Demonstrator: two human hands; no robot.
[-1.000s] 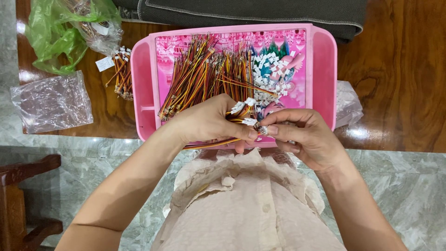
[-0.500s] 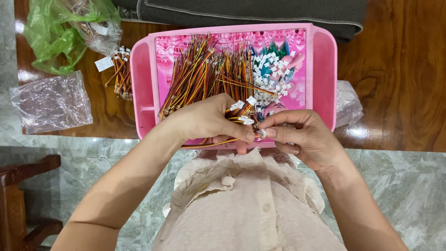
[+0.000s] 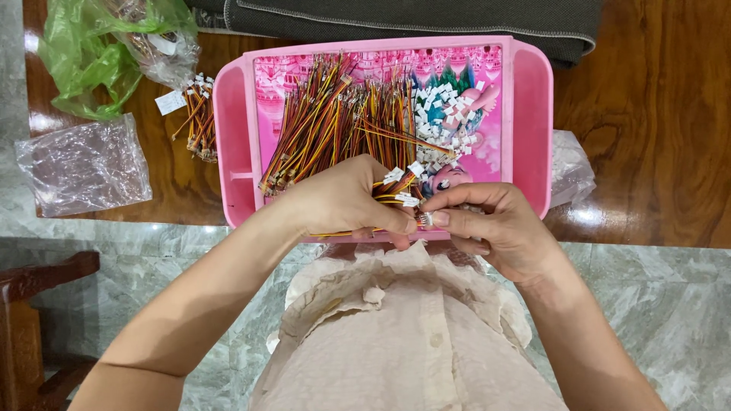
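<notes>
Wooden tabletop (image 3: 647, 114) carries a pink tray (image 3: 533, 114). Over its near edge, the left hand (image 3: 343, 199) grips a wire bundle (image 3: 396, 190); the right hand (image 3: 499, 228) pinches one connector (image 3: 423, 219). Loose wires (image 3: 335, 114) fill the tray; bags (image 3: 84, 164) lie left.

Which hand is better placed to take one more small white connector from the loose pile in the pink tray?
Probably the right hand: the white connectors lie on its side, and the left hand grips the wire bundle.

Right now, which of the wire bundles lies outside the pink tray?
The small tagged wire bundle on the wooden table, left of the pink tray, beside the green bag. The others lie inside the tray or in the left hand.
</notes>
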